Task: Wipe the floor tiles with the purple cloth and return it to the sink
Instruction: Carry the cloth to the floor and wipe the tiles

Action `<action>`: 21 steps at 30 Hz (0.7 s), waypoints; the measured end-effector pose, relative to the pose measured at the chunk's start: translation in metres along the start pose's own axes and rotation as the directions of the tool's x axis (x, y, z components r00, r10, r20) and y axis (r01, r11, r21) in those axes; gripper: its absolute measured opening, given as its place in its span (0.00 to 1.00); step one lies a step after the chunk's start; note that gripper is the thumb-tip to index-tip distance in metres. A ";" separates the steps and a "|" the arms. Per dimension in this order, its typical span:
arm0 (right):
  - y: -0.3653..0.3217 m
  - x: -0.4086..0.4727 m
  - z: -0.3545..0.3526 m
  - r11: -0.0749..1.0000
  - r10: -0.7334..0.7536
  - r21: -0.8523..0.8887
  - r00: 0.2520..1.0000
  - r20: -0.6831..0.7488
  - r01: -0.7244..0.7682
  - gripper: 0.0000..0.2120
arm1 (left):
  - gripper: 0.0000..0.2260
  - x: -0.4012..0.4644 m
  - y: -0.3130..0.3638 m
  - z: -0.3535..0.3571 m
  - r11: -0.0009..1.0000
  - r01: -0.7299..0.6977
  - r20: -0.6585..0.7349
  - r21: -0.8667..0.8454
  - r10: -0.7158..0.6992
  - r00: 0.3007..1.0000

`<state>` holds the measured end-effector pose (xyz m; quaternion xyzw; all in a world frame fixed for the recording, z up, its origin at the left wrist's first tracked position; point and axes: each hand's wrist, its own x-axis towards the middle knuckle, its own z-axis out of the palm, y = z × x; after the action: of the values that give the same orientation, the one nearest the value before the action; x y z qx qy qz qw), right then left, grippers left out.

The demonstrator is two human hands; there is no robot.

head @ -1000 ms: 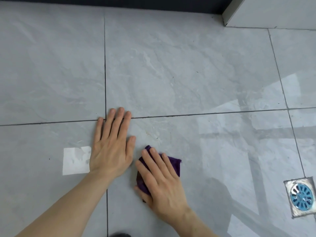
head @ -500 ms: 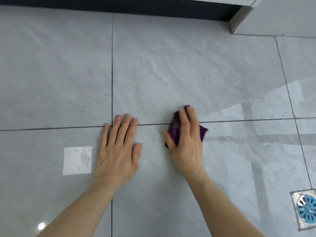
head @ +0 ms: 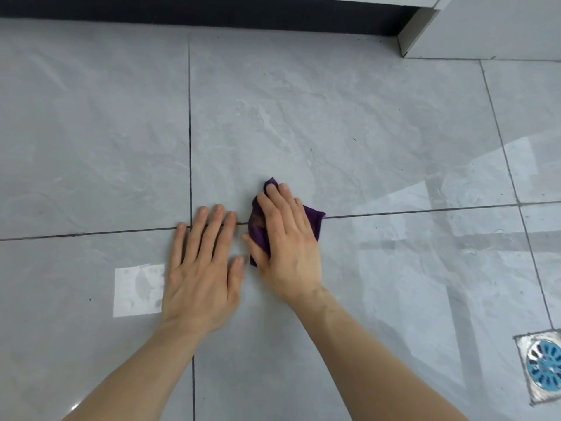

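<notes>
A small purple cloth lies bunched on the grey floor tiles, across a dark grout line. My right hand presses flat on top of it, fingers pointing away from me, and covers most of the cloth. My left hand rests palm-down on the tile just to the left, fingers spread, its thumb almost touching the right hand. No sink is in view.
A floor drain with a blue grate sits at the lower right. A dark baseboard runs along the far edge, with a white cabinet corner at the upper right. A bright square reflection lies left of my left hand.
My right hand pushed the cloth forward from near my body over the grout line, then slid it left, close to my left hand. The left hand stayed planted.
</notes>
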<state>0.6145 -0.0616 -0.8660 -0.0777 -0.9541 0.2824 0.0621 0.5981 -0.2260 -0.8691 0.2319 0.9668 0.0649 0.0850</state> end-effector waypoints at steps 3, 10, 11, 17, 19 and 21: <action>-0.005 -0.023 0.002 0.997 -0.077 0.017 0.996 0.055 0.076 0.27 | 0.29 0.000 -0.001 0.000 1.000 -0.014 -0.001 0.002 0.014 1.000; 0.011 -0.057 -0.014 0.971 -0.235 0.007 0.958 0.164 0.237 0.28 | 0.31 0.000 0.001 -0.002 1.000 -0.008 -0.014 -0.014 0.008 1.000; 0.011 -0.055 -0.017 0.970 -0.240 0.009 0.952 0.188 0.243 0.29 | 0.31 0.000 0.001 -0.002 1.000 -0.008 -0.014 -0.016 0.008 1.000; 0.017 -0.062 -0.037 0.997 -0.060 -0.044 0.985 0.162 0.068 0.46 | 0.32 0.000 -0.001 -0.005 0.998 -0.017 0.029 -0.054 0.019 0.999; 0.021 -0.067 -0.043 0.999 0.005 -0.053 0.990 0.143 0.003 0.47 | 0.32 0.000 -0.002 -0.006 0.996 -0.022 0.050 -0.091 0.027 0.998; 0.023 -0.069 -0.049 0.999 -0.005 -0.043 0.986 0.169 0.012 0.45 | 0.32 0.000 -0.004 -0.010 0.981 -0.017 0.045 -0.196 0.027 0.999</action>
<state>0.6931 -0.0293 -0.8429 -0.0507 -0.9622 0.2668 -0.0196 0.5947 -0.2309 -0.8602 0.2346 0.9509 0.1548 0.1297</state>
